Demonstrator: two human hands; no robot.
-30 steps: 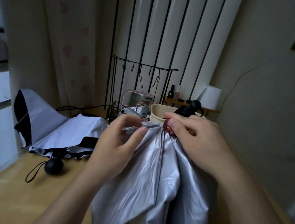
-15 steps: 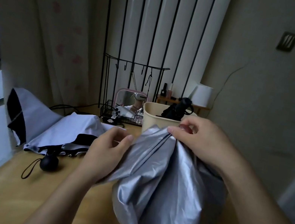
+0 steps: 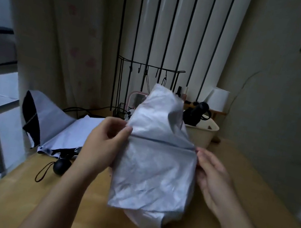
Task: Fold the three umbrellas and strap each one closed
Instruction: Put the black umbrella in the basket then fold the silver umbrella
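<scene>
Three umbrellas are in view. At the middle of the wooden table (image 3: 236, 191), the silver umbrella (image 3: 155, 175) is a loose, crumpled bundle whose long axis runs from 6 o'clock, near the person, up and away to 12 o'clock, with its far end raised. A straight seam crosses it from 9 to 3 o'clock, stretched between the hands.

The left hand (image 3: 105, 146) pinches the cloth at the seam's 9 o'clock end, thumb on the near face and fingers curled behind. The right hand (image 3: 213, 177) touches the 3 o'clock end. Its fingertips are hidden by the cloth, so I cannot tell whether it is clamped on it.

At 9 o'clock the pale umbrella (image 3: 58, 128), edged in black, lies spread and unfolded on the table. Its round black handle (image 3: 61, 165) with a cord loop is at 8 o'clock, just beside the left wrist.

At 2 o'clock a cream bin (image 3: 202, 137) holds the black umbrella (image 3: 195, 114), which stands rolled up with one end above the rim. The silver cloth covers the bin's left part.

The raised end also hides most of a pink mirror (image 3: 134, 96) and the lower middle of a wire rack (image 3: 149, 68) at 12 o'clock. A curtain (image 3: 67, 43) hangs at 10 o'clock.
</scene>
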